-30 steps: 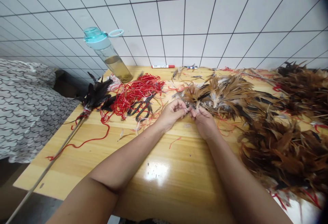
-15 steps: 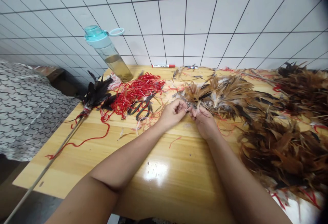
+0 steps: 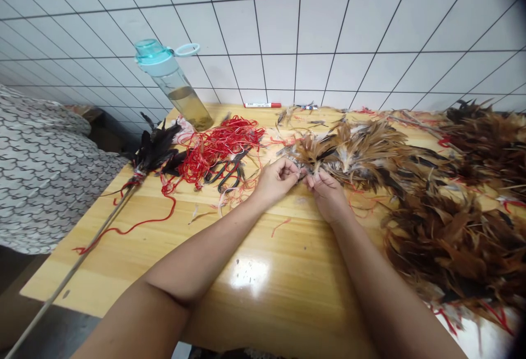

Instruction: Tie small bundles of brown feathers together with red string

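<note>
My left hand (image 3: 278, 182) is closed in a pinch at the middle of the table, its fingertips close to those of my right hand (image 3: 327, 192). Both pinch something small and dark that is too tiny to name. Just behind them lies a pile of light brown feathers (image 3: 370, 148). To the left is a tangle of red string (image 3: 224, 142), with black-handled scissors (image 3: 224, 175) partly under it.
A bottle (image 3: 176, 87) stands at the back left. Black feathers (image 3: 153, 148) tied to a long stick (image 3: 82, 257) lie at the left edge. Dark brown feathers (image 3: 456, 244) cover the right side. A red marker (image 3: 263, 105) lies by the tiled wall.
The patterned cloth at the far left has shifted slightly. My hands have barely moved and stay pinched together.
</note>
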